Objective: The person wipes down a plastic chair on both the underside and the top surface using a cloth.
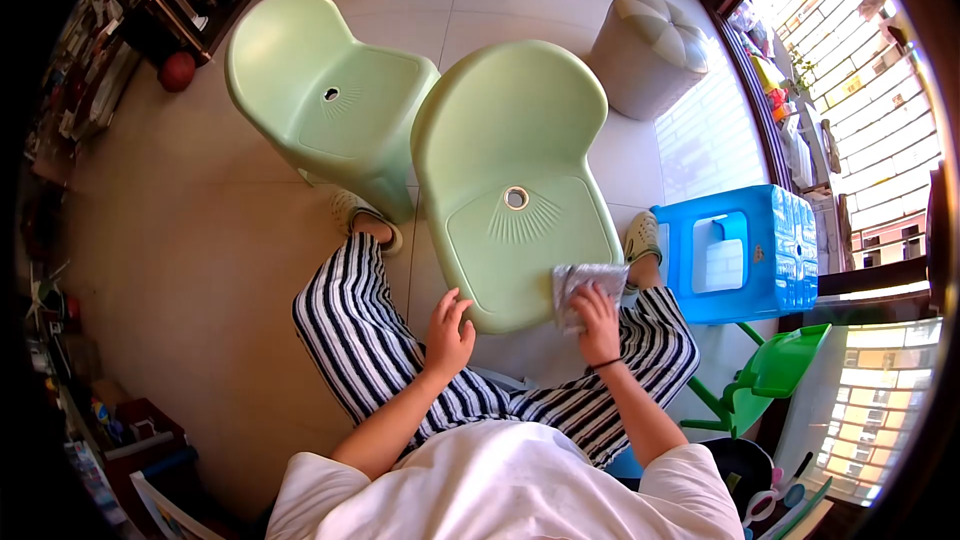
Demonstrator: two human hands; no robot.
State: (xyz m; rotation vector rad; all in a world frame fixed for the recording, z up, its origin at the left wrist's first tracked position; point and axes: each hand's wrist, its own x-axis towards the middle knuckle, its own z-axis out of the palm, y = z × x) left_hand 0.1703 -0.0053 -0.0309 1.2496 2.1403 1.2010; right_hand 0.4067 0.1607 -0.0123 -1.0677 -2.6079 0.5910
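A pale green plastic chair [525, 240] stands between my knees, its seat facing me. It has a round hole in the seat and lines fanning out below it. My right hand [597, 325] presses a folded grey cloth [570, 285] against the front right edge of the seat. The palm side and part of the cloth are hidden under the fingers. At the seat's front left corner rests my left hand [450, 335], fingers slightly apart and fingertips touching the rim. It holds no loose object.
A second pale green chair [350, 100] stands just beyond, to the left. Behind on the right is a grey padded stool [650, 60]. Blue plastic stools [790, 255] and a small green chair [765, 380] stand at my right, near the window. A ball [177, 71] lies far left.
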